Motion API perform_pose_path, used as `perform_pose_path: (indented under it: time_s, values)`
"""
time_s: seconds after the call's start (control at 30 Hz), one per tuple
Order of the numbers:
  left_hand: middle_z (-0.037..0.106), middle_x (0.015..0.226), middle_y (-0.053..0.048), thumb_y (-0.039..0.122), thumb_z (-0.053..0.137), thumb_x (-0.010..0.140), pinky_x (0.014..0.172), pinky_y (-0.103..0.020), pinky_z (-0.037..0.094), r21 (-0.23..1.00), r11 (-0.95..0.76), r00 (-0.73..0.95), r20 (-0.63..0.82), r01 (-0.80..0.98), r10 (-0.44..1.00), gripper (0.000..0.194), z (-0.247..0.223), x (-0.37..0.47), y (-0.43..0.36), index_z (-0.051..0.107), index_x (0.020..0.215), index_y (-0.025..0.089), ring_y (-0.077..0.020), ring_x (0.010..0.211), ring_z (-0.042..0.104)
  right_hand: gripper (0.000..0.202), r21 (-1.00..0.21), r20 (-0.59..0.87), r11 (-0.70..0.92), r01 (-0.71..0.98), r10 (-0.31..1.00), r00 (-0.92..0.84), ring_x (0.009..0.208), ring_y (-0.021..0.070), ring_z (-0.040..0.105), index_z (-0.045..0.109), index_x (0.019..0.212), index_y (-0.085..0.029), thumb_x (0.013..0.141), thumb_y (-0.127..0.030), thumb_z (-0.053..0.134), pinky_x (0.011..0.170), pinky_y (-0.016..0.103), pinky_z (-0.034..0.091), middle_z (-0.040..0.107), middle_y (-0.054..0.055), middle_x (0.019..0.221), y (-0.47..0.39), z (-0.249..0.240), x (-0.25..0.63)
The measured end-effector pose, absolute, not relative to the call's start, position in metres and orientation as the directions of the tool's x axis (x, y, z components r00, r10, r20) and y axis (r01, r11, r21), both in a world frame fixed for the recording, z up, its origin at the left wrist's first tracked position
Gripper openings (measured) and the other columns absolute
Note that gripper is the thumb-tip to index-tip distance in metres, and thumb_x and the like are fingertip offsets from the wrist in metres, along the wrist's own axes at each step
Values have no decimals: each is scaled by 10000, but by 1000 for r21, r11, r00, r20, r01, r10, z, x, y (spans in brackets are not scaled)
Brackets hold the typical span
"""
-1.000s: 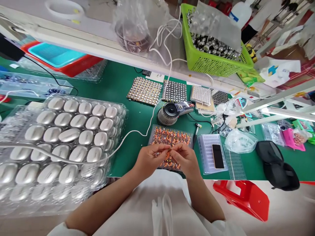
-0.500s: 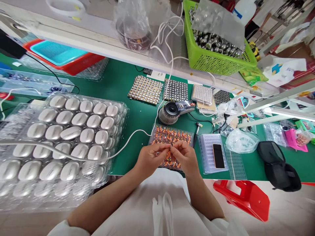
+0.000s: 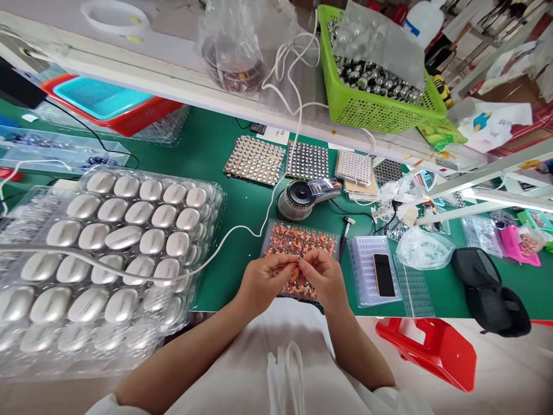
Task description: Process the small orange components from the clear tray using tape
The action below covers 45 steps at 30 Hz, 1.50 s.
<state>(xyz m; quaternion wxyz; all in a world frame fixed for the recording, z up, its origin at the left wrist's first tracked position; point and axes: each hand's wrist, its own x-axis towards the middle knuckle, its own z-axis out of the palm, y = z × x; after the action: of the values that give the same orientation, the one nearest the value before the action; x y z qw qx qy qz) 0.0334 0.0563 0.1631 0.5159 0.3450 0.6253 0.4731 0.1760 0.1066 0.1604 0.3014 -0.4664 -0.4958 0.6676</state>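
Over the front part of a clear tray of small orange parts (image 3: 302, 233), my left hand (image 3: 265, 279) and my right hand (image 3: 325, 279) meet fingertip to fingertip. Thumb and forefinger of each hand are pinched together. Between them is something tiny that I cannot make out; a bit of orange shows just below the fingers. The tray lies at the bench's front edge, partly hidden by both hands. Behind it stands a round grey device with a black top (image 3: 298, 199). A small hammer-like tool (image 3: 347, 230) lies to the tray's right.
Stacked clear trays of silver oval cases (image 3: 123, 236) fill the left side, crossed by a white cable (image 3: 233, 231). On the right are a phone (image 3: 383, 275) on pale trays and a black case (image 3: 492, 294). A green basket (image 3: 371, 112) of metal parts sits on the shelf above.
Both hands stay pinched together over the tray, with only slight finger movement. The view has shifted a little.
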Motion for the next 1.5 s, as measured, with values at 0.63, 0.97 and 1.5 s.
perform_pose_path:
  time_s: [0.63,0.97,1.5]
  values:
    - [751,933,-47,282,643,784,755,-256,560,971,238,-171,-238,-19,956,248,170,31,53,717,998,182,-198,859,697,202,-936,-346,-345,64,878,-331,435,96,508,531,883,-219,784,-338,661,412,206,405,564,-60,572,109,161,170]
    - [737,871,-51,314,694,741,715,-253,551,926,330,-133,-356,-183,925,223,171,23,56,688,905,163,-183,806,689,279,-869,-368,-486,-95,763,-531,459,76,430,574,1019,-215,800,-379,632,421,199,351,481,-59,604,115,155,181]
    - [736,859,-15,326,585,838,713,-268,516,957,290,-85,-286,32,954,186,172,18,51,511,970,219,-183,855,694,73,-988,-101,-149,-33,798,-594,811,169,536,676,841,-228,787,-276,683,727,301,432,563,26,846,122,161,179]
